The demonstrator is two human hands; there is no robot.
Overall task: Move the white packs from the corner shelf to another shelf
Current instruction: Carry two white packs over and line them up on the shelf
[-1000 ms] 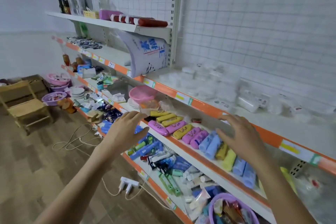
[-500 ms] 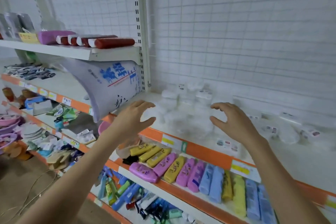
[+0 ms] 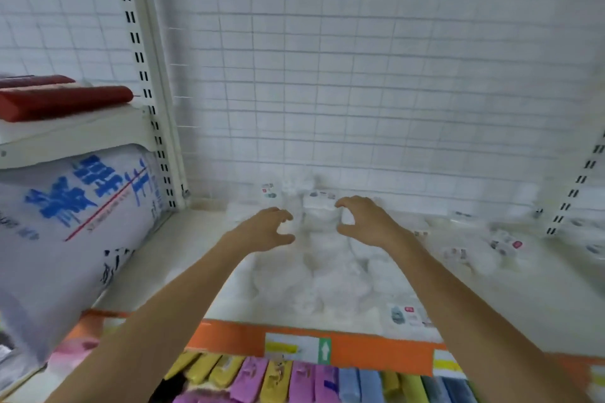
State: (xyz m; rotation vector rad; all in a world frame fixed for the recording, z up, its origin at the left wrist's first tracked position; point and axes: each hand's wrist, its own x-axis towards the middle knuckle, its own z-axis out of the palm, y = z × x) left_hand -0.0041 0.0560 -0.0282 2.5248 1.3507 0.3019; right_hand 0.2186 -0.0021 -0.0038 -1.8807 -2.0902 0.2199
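Your left hand and right hand: fingers curled loosely, holding nothing, hovering either side of top white pack. White packs heaped on shelf, right of big blue-printed sack.

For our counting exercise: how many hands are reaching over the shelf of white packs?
2. The left hand hovers left of the white packs; the right hand hovers right of them. No others show.

White packs blurred into one mass, count unclear; big sack cut by left edge.
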